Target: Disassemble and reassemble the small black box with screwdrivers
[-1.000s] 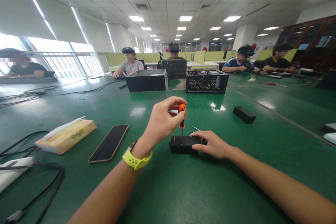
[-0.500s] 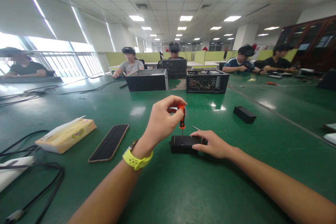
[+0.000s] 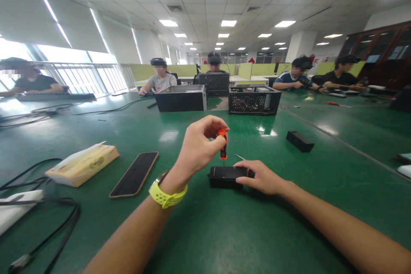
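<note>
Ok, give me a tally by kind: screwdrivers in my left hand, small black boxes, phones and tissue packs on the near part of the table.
Screwdriver in left hand: 1
Small black boxes: 2 (near box, touched by right hand; far box)
Phone: 1
Tissue pack: 1
Total: 5

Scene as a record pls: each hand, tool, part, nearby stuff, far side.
left_hand: left hand, gripping screwdriver
right_hand: right hand, holding box at its right end
tool: screwdriver upright, tip at box top; screw seating too small to tell
part: box, black, on green table
nearby: phone, tissue pack, both left
far_side: computer cases, co-workers
</note>
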Motion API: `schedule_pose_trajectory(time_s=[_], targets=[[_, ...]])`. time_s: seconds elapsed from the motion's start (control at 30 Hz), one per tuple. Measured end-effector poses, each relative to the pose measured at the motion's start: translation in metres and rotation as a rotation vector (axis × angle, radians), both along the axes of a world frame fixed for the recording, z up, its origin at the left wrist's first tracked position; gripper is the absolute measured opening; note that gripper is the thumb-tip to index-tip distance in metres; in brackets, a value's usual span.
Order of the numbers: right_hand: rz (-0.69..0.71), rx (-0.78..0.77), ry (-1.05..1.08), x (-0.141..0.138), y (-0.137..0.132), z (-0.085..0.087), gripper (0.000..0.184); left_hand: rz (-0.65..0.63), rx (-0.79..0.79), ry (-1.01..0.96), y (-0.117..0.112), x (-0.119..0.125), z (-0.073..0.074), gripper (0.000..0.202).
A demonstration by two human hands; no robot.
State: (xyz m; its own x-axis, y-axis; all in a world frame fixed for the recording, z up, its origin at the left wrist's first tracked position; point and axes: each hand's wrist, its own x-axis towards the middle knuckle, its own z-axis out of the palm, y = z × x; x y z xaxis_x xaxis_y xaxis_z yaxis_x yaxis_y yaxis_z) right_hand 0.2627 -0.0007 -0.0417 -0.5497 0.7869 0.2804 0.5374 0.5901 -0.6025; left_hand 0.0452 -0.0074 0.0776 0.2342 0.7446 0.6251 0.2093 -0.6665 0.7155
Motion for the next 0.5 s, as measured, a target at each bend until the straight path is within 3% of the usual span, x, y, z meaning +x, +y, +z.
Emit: schedule_pose_trajectory(time_s=[0.5], targets=[[0.001,0.0,0.004,-0.0011,-0.0017,0.0032,0.037,0.056,0.014,-0.017,-0.0031,0.0051,-0.0013,0.017]])
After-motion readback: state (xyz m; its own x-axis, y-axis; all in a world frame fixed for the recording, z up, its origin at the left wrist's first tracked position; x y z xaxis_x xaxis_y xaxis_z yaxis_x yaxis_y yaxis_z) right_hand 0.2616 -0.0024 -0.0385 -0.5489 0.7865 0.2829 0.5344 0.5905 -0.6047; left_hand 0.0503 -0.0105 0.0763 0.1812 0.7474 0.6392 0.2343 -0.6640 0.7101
